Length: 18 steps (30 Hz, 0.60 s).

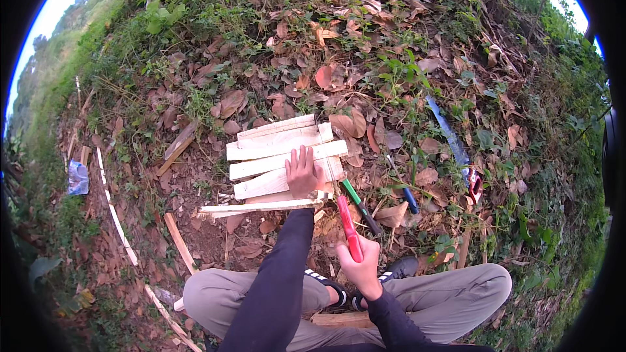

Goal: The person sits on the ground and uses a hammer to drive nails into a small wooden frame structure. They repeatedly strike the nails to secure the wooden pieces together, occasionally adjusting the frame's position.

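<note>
Several pale wooden slats point(277, 140) lie side by side on the ground in front of me, joined or stacked into a rough panel. My left hand point(302, 175) rests flat on them with its fingers stretched out. At the panel's near edge lies a thin wooden strip point(261, 207). My right hand point(360, 264) is closed round a red tool point(349, 225), held upright just right of the panel; its exact kind is not clear. Beyond it lies a tool with a green and black handle point(355, 199), its far end hard to make out.
To the right lie a blue-handled screwdriver point(409, 200) and a hand saw point(448, 132) with a red handle. Leftward are wooden strips point(116, 212), a wood piece point(179, 242) and a plastic bag point(77, 178). Dry leaves and weeds cover the ground around my crossed legs point(450, 293).
</note>
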Motion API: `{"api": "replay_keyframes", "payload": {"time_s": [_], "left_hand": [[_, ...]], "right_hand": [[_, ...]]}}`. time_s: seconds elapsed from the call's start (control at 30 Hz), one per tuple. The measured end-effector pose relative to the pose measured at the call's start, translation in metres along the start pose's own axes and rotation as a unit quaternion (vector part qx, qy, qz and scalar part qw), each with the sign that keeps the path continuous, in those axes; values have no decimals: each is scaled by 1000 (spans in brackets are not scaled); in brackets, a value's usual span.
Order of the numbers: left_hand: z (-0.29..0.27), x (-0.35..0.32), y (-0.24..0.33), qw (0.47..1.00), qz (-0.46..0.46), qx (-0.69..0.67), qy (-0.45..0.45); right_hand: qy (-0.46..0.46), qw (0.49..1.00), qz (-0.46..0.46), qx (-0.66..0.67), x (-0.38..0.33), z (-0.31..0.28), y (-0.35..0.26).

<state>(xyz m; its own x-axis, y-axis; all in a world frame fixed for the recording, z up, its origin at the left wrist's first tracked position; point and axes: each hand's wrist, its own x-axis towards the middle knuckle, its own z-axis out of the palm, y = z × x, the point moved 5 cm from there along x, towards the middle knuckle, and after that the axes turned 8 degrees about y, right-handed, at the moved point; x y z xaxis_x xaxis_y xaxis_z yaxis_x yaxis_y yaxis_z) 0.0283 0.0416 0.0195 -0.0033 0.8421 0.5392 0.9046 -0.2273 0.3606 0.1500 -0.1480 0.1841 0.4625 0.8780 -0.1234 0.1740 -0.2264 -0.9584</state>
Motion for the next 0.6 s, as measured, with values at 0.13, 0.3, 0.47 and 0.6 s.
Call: {"api": "replay_keyframes", "payload": {"time_s": [0.13,0.3,0.47,0.6], "left_hand": [[13,-5,-11,1000,11,11,-1],[10,-2,0,1000,15,5,1],[14,-3,-7,999,27,25,14],[9,-7,-3,1000,4,19,-11]], "right_hand": [[2,1000,2,12,57,47,-11],[16,999,1,34,-9,5,-30],[16,1000,9,2,42,38,-19],[-23,1000,7,-6,-3,-5,-41]]}}
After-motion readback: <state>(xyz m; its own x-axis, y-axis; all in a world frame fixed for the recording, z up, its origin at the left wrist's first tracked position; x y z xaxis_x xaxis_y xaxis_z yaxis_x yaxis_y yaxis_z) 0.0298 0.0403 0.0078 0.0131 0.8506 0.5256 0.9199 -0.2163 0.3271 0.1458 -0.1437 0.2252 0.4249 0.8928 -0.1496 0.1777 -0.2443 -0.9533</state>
